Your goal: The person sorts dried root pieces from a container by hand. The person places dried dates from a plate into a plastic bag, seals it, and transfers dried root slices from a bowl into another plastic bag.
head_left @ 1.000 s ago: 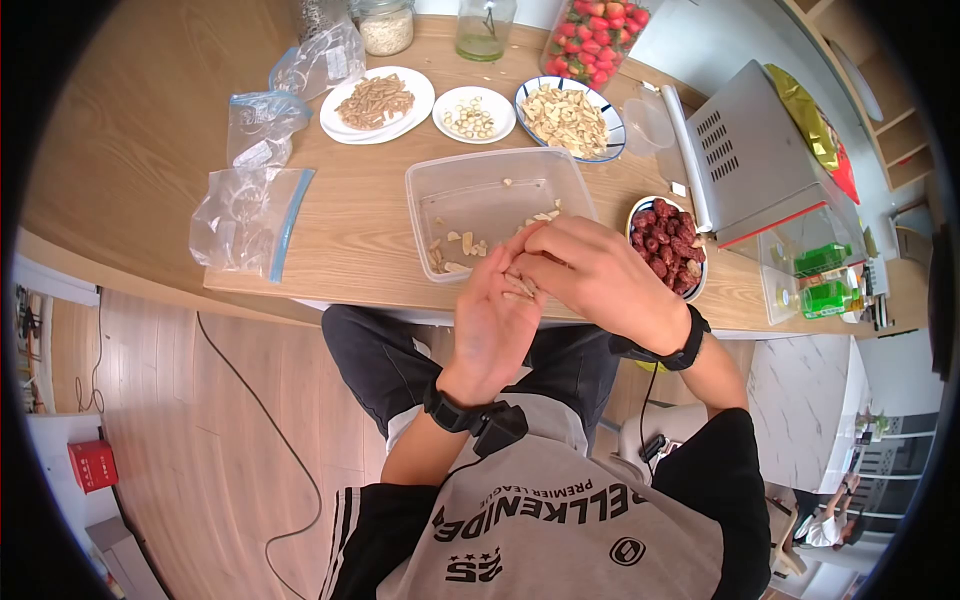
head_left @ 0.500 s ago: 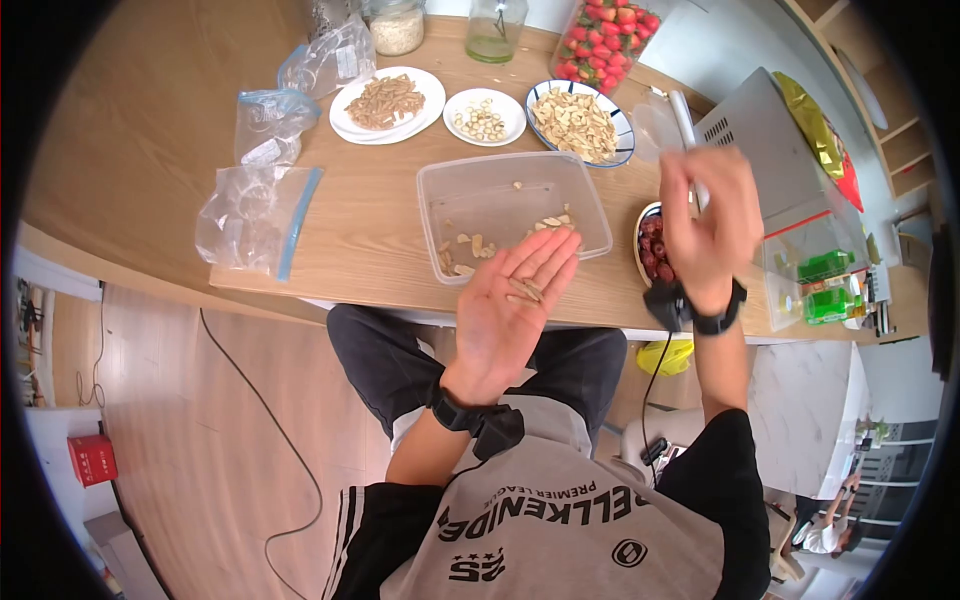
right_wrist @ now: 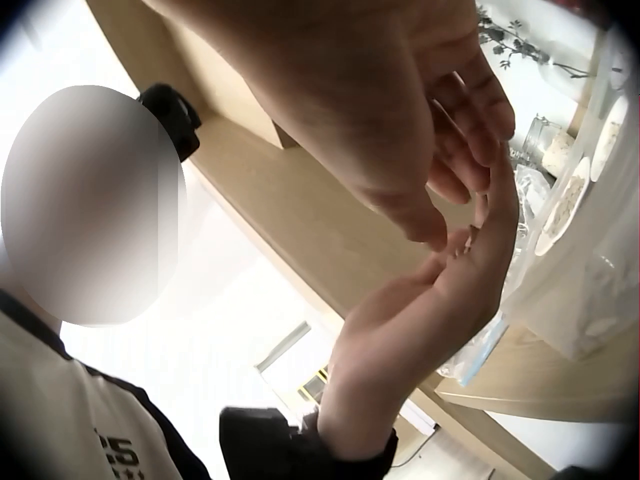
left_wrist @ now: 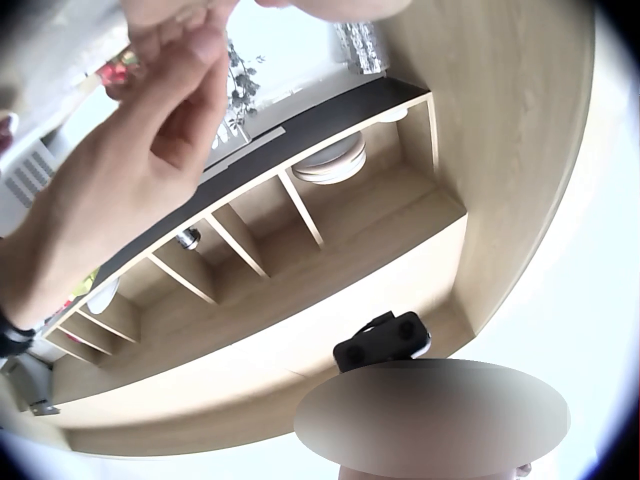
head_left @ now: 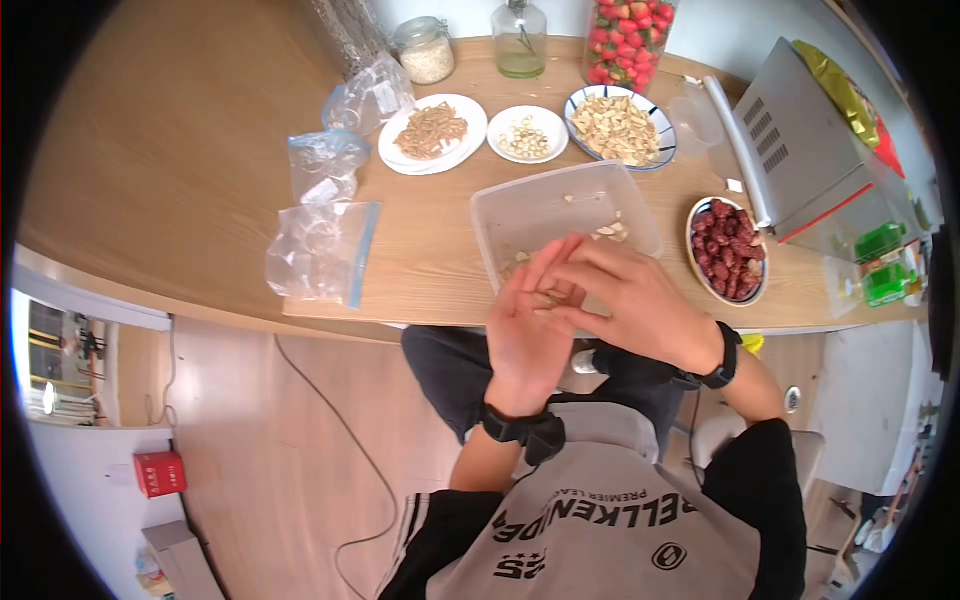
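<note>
Palm up over the near edge of a clear plastic tub [head_left: 487, 215], my left hand [head_left: 522, 350] carries a few small beige slices [head_left: 548, 302]. Above that palm hovers my right hand [head_left: 645, 310], its thumb and fingers bent and apart, tips close to the slices. The right wrist view shows the slices [right_wrist: 465, 243] in profile between the right thumb and the left fingers. Several pale slices [head_left: 612, 230] lie on the tub's floor, partly hidden by the hands. A bowl of dried red dates [head_left: 728, 250] stands just right of the right hand.
Behind the tub stand a plate of brown sticks [head_left: 432, 132], a small dish of pale round pieces [head_left: 527, 137] and a blue-striped plate of slices [head_left: 618, 130]. Zip bags [head_left: 320, 255] lie left. Strawberries [head_left: 630, 42] and jars stand at the back, a grey appliance [head_left: 800, 140] right.
My right hand went out over the date bowl half a second ago and is now back above the left palm. The left hand stays palm up with its slices. The head view has shifted.
</note>
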Tool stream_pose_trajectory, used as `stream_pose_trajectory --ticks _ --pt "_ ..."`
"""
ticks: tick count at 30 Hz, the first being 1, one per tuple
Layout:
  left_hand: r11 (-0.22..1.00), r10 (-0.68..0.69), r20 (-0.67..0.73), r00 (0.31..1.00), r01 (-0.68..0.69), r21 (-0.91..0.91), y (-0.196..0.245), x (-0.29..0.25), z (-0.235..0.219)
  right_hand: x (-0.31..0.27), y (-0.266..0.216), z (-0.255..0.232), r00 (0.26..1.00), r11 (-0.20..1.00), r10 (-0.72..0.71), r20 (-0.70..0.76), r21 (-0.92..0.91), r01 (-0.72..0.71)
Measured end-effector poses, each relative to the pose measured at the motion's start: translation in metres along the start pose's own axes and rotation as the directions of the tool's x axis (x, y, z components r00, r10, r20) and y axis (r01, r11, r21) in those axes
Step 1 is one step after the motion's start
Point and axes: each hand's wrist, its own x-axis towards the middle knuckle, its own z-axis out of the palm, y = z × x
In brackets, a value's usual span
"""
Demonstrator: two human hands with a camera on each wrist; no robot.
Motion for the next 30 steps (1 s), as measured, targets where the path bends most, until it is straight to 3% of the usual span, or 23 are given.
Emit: stream_pose_trajectory --ticks 2,8,14,16,17,19,20,23,25,26,28,30 --pt "0.999 -0.02 0.009 1.0 0.02 0.025 0.004 -0.003 -0.001 -0.004 0.004 0.009 0.993 0.981 -0.115 -0.024 -0.158 0.109" --pt "0.989 -0.046 -0.118 0.992 0.062 0.133 0.01 -0.009 0.013 -0.009 0.004 0.026 0.992 0.974 -0.124 0.002 -0.191 0.122" --pt "0.977 -0.019 -0.18 0.983 0.056 0.207 0.019 -0.013 0.016 -0.006 0.004 0.031 0.978 0.978 -0.178 -0.107 -0.125 0.164" --pt "0.992 -0.066 -0.047 0.997 0.07 0.105 0.023 -0.013 0.002 -0.005 0.005 0.036 0.966 0.98 -0.187 -0.181 -0.105 0.17" --pt "0.99 -0.074 -0.051 0.996 0.08 0.117 0.026 -0.013 -0.005 -0.005 0.004 0.037 0.952 0.979 -0.199 -0.233 -0.095 0.182" --pt "0.981 -0.161 0.133 0.978 0.173 -0.084 0.03 -0.013 -0.016 -0.007 0.004 0.036 0.947 0.98 -0.198 -0.253 -0.076 0.184" --pt "0.98 -0.17 0.131 0.977 0.181 -0.077 0.032 -0.015 -0.019 -0.008 0.003 0.035 0.944 0.979 -0.205 -0.26 -0.06 0.196" --pt "0.987 -0.155 0.078 0.985 0.157 -0.018 0.034 -0.018 -0.018 -0.011 -0.008 0.028 0.917 0.983 -0.184 -0.353 -0.055 0.176" --pt "0.991 -0.119 -0.086 0.989 0.124 0.055 0.031 -0.022 -0.01 -0.014 -0.012 0.025 0.924 0.985 -0.169 -0.343 -0.045 0.164" --pt "0.99 -0.121 -0.088 0.989 0.127 0.061 0.028 -0.023 0.0 -0.015 -0.013 0.025 0.931 0.987 -0.158 -0.328 -0.036 0.154" --pt "0.983 -0.143 -0.407 0.902 0.177 0.047 0.023 -0.024 0.018 -0.017 -0.013 0.029 0.933 0.988 -0.154 -0.326 -0.022 0.155" --pt "0.971 -0.194 -0.344 0.919 0.229 0.064 0.027 -0.029 0.01 -0.017 -0.009 0.034 0.934 0.987 -0.152 -0.322 -0.009 0.158"
